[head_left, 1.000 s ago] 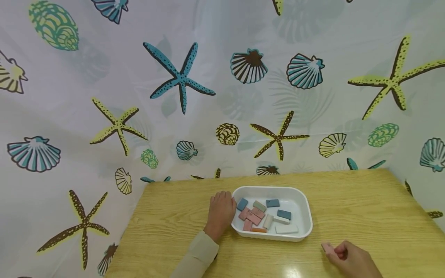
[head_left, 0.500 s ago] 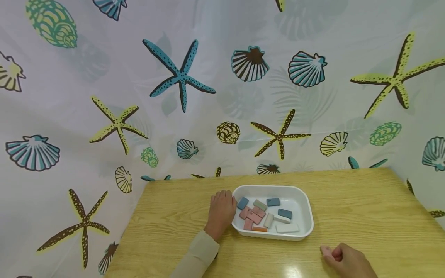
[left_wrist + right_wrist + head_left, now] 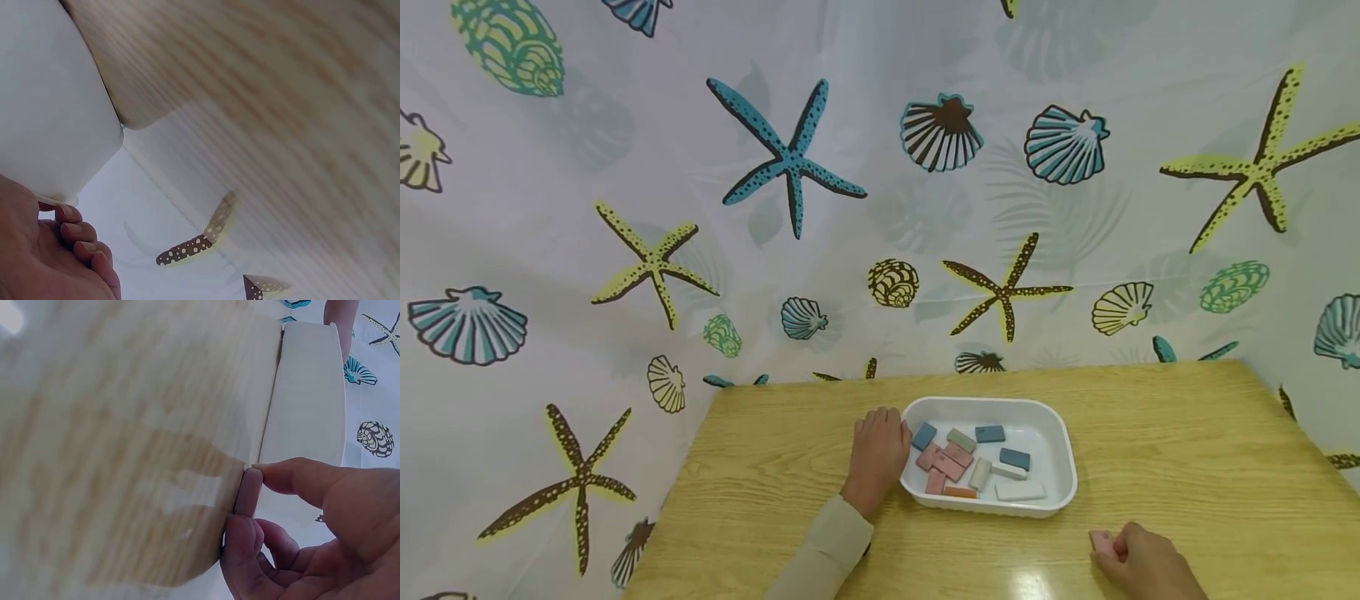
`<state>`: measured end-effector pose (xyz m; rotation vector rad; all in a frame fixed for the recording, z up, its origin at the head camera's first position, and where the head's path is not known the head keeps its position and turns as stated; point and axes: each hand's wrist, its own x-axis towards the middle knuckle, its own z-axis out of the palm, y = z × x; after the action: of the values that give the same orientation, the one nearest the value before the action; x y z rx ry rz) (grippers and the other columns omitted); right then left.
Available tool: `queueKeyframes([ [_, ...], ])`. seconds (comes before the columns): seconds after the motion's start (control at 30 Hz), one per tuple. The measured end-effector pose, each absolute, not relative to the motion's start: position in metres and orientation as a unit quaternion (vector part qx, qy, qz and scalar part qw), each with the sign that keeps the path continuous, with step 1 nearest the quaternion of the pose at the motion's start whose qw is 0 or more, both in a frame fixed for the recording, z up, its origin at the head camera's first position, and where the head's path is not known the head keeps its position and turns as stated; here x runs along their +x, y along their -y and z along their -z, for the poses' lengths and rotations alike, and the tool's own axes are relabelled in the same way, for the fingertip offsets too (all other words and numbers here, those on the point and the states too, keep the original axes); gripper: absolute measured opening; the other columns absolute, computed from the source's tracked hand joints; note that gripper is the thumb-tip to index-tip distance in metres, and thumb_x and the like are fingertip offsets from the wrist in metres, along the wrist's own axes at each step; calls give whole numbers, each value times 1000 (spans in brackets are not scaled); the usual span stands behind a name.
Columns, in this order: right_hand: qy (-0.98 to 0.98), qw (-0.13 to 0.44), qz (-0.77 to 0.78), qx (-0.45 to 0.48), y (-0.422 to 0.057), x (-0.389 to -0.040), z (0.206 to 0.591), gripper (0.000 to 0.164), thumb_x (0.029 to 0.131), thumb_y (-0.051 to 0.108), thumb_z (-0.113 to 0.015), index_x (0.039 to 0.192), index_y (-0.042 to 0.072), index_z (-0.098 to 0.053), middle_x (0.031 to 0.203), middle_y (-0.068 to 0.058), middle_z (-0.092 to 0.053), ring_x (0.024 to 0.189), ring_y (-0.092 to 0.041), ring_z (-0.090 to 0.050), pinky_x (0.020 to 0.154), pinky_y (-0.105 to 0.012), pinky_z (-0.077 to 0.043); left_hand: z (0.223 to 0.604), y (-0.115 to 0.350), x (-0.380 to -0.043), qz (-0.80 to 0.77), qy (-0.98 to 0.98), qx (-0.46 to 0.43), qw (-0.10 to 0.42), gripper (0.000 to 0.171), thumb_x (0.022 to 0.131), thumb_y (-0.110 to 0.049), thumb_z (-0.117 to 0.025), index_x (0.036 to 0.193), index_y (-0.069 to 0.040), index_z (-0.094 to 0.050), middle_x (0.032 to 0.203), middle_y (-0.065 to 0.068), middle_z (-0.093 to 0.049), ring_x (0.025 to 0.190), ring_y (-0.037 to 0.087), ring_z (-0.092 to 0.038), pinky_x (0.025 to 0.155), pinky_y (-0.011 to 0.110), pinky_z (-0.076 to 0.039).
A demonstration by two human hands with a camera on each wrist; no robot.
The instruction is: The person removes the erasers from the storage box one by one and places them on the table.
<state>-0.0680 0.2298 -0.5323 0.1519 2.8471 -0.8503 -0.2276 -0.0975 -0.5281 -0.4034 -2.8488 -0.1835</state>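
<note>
A white plastic tray [image 3: 1063,492] sits on the wooden table, holding pink blocks [image 3: 947,467], blue-grey blocks [image 3: 1015,459], white blocks [image 3: 1019,491], an orange block [image 3: 960,492], a beige block [image 3: 980,474] and a grey-green block [image 3: 961,440]. At its left end my left hand [image 3: 880,454] grips the rim with curled fingers, also seen under the rim in the left wrist view. To the right and nearer me, my right hand [image 3: 1146,562] pinches a small pink block [image 3: 1102,543] between thumb and fingers. In the right wrist view that pink block [image 3: 249,492] stands on edge at the tabletop, partly covered by fingertips.
The wooden table [image 3: 1210,450] runs back to a white curtain [image 3: 865,67] printed with shells and starfish, which also borders the left and right sides. A light glare [image 3: 1030,583] shows near the table's front.
My right hand has shifted slightly left with the pink block, which has turned a little. The left hand keeps its place on the tray rim. The head view has tilted very slightly.
</note>
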Motion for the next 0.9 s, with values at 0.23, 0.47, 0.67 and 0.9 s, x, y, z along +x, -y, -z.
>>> queueKeyframes([
  [0.23, -953, 82, 285, 53, -229, -68, 532, 24, 81, 21, -67, 75, 2, -55, 65, -1, -51, 58, -14, -48, 55, -32, -42, 527, 97, -227, 59, 980, -140, 133, 25, 97, -29, -42, 88, -7, -52, 79, 3, -47, 78, 20, -49, 67, 34, -35],
  [0.47, -951, 96, 290, 47, -229, -68, 532, 27, 82, 22, -68, 78, -1, -55, 67, -2, -52, 59, -13, -48, 57, -33, -45, 527, 97, -226, 58, 979, -139, 138, 25, 97, -28, -43, 88, -7, -52, 78, 3, -46, 77, 20, -49, 66, 34, -34],
  [0.67, -949, 96, 295, 46, -229, -66, 531, 30, 83, 26, -68, 79, -1, -55, 68, -2, -52, 59, -13, -49, 57, -33, -45, 525, 96, -225, 62, 978, -137, 141, 24, 97, -28, -44, 88, -7, -52, 78, 4, -47, 78, 21, -49, 67, 34, -34],
  [0.9, -950, 103, 288, 53, -229, -65, 528, 35, 88, 33, -62, 78, 0, -55, 68, -2, -50, 60, -14, -47, 57, -33, -43, 526, 96, -225, 67, 979, -136, 137, 25, 97, -28, -43, 88, -7, -52, 79, 4, -47, 78, 21, -49, 67, 34, -34],
])
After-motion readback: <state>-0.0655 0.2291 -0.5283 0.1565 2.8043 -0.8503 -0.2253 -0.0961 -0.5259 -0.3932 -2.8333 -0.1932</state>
